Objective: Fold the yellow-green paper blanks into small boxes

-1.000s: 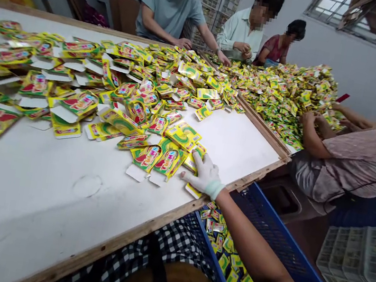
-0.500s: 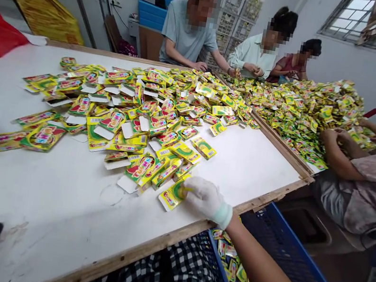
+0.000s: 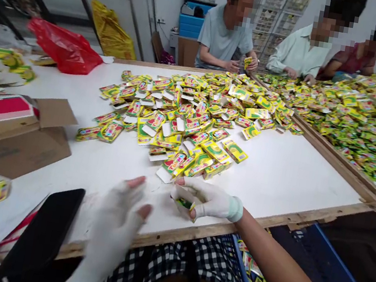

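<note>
My right hand (image 3: 212, 200), in a white glove with bare fingertips, grips a small printed carton (image 3: 183, 199) just above the table's front edge. Its open end faces left, and some green shows inside. Left of it is my gloved left hand (image 3: 119, 218), blurred, with thumb and fingers apart and nothing in them. Behind both hands spreads a heap of small yellow, green and red cartons (image 3: 185, 116), many with white end flaps standing open.
On the left are a black phone (image 3: 46, 223), an opened cardboard box (image 3: 24, 147) and a red plastic bag (image 3: 66, 51). A wooden strip (image 3: 330, 150) divides off a bigger pile of packets (image 3: 363, 127). Below the right edge stands a blue crate (image 3: 334, 281). Several people sit across the table.
My view has swung left. The right hand has lifted the carton off the table and tilted it, open end leftward. My left hand has come into view.
</note>
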`<state>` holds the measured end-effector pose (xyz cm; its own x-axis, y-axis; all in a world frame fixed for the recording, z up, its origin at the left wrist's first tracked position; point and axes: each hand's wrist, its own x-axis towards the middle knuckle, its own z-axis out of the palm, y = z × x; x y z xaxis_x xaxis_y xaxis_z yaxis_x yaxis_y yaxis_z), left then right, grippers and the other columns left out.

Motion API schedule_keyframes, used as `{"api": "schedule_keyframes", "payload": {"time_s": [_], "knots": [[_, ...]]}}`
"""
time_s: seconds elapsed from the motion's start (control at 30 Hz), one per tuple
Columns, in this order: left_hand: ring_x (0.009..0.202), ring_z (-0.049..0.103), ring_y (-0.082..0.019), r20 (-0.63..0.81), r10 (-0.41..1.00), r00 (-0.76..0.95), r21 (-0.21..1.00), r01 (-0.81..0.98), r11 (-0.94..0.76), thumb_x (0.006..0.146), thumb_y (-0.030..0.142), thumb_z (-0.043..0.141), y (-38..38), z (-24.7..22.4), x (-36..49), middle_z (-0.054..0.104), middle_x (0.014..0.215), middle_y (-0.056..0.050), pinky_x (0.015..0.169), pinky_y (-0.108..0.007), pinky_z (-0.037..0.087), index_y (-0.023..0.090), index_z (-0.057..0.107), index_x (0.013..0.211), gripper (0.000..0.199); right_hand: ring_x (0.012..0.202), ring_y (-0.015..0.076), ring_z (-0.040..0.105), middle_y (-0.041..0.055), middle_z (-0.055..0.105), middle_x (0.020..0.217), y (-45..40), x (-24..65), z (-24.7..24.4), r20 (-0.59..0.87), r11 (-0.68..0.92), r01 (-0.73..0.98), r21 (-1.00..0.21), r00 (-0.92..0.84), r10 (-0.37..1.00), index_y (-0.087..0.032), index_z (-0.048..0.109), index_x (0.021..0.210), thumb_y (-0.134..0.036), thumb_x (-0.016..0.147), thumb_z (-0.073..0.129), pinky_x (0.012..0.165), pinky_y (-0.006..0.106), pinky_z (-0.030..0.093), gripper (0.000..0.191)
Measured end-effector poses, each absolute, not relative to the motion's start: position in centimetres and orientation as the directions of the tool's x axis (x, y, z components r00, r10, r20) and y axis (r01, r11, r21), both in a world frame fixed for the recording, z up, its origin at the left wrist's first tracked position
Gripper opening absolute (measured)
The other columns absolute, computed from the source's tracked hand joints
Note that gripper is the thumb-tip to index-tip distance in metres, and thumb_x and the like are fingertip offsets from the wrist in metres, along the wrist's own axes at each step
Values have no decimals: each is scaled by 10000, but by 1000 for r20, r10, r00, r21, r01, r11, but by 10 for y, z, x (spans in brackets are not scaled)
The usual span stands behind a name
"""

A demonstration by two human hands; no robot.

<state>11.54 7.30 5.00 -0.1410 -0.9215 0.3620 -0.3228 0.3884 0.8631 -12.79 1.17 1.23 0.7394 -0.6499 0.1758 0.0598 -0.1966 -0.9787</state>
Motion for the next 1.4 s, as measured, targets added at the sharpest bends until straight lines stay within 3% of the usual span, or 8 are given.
{"api": "schedule_keyframes", "payload": {"time_s": [0.1, 0.2, 0.4, 0.63, 0.8, 0.97, 1.23, 1.4], "knots": [[1066, 636, -218, 53, -996, -75, 995, -85, 60, 822, 258, 656, 73, 20, 93, 622, 1173, -130, 888, -364, 560, 200, 393, 1123, 404, 1225, 211, 518, 125, 521, 1348, 19, -108, 4, 134, 29, 197, -980, 762, -634, -161, 436, 1354, -412, 820, 659, 1040, 361, 419, 630], [1019, 660, -214, -49, -998, 29, 997, 65, -47, 786, 262, 683, 68, 2, 80, 651, 1087, -112, 913, -386, 547, 204, 353, 1048, 426, 1131, 193, 588, 116, 594, 1247, 30, -96, -12, 83, -15, 131, -991, 532, -843, -182, 423, 1338, -341, 852, 621, 970, 357, 485, 548], [866, 678, -171, -3, -998, 59, 1000, -15, -4, 773, 264, 668, 65, -4, 86, 650, 947, -40, 792, -318, 573, 192, 474, 986, 296, 1019, 191, 622, 95, 629, 1180, 53, -95, -17, 125, -188, -246, -951, 250, -960, -191, 536, 1209, -220, 815, 615, 933, 380, 501, 402], [735, 602, -124, -25, -995, -94, 995, -94, -16, 812, 274, 620, 57, 7, 104, 625, 769, -6, 686, -237, 522, 151, 595, 825, 126, 840, 165, 635, 57, 691, 903, 47, -92, -6, 35, -110, -175, -978, 384, -923, -164, 661, 915, -324, 882, 534, 790, 300, 530, 207], [944, 649, -174, -52, -988, -145, 996, 66, -62, 800, 227, 643, 54, 8, 107, 674, 1028, -50, 832, -311, 541, 180, 503, 1174, 402, 939, 176, 659, 69, 676, 1083, 46, -83, -9, 106, -99, 36, -994, 294, -950, -223, 482, 1274, -287, 855, 585, 836, 323, 553, 436], [880, 635, -147, 185, -969, -166, 935, -275, 225, 859, 228, 583, 62, 12, 109, 693, 925, -35, 818, -259, 502, 165, 667, 915, 119, 901, 166, 661, 57, 718, 972, 53, -86, 5, 339, -414, -258, -873, 289, -895, -206, 682, 975, -230, 877, 554, 828, 297, 534, 163], [827, 664, -161, -105, -971, -214, 990, -116, -81, 805, 295, 662, 56, 30, 109, 712, 896, -44, 742, -259, 554, 135, 635, 943, 213, 738, 165, 661, 45, 719, 871, 46, -86, 18, 21, -81, -182, -980, 308, -951, -166, 686, 978, -291, 802, 631, 663, 275, 557, 222], [843, 656, -124, 105, -959, -264, 948, -263, 177, 859, 203, 594, 62, 22, 116, 709, 921, -45, 762, -214, 539, 155, 665, 941, 119, 820, 167, 666, 58, 716, 891, 46, -99, 20, 193, -313, -242, -918, 419, -888, -163, 701, 875, -191, 839, 571, 758, 293, 557, 138]]}}
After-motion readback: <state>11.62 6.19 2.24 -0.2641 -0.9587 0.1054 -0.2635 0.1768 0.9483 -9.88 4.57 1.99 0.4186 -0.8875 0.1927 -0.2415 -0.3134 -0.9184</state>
